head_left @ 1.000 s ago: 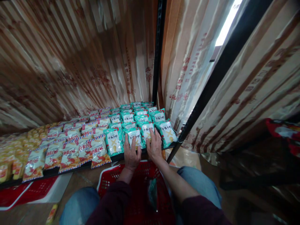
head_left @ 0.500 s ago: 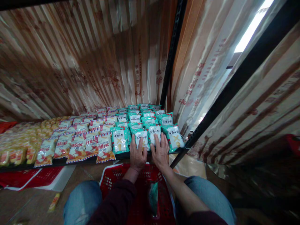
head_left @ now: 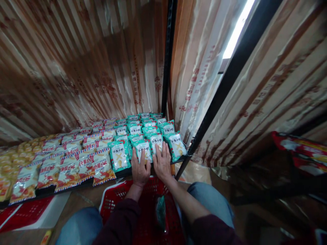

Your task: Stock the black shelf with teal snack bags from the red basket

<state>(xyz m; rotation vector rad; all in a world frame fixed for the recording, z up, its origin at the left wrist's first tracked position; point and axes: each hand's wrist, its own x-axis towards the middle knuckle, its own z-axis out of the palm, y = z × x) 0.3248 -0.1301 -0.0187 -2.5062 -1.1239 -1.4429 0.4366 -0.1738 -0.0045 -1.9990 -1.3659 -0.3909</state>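
Teal snack packets (head_left: 119,154) lie in rows at the right end of a low black shelf (head_left: 122,173). My left hand (head_left: 140,170) rests flat, fingers spread, on a front-row teal packet (head_left: 142,148). Beside it, my right hand (head_left: 161,164) lies flat with fingers apart on the neighbouring teal packet (head_left: 156,139). Neither hand grips anything. Below my arms stands a red plastic basket (head_left: 116,200) with one teal packet (head_left: 160,211) inside it.
Red-and-white snack packets (head_left: 81,163) and yellow ones (head_left: 10,166) fill the shelf to the left. Black shelf posts (head_left: 167,58) rise at the corner. Striped brown plastic sheeting (head_left: 76,68) hangs behind and to the right. A red-and-white flat sheet (head_left: 25,214) lies on the floor.
Both hands stay flat on the front teal packets. The view has shifted slightly, and the hands have slid a little along the packets.
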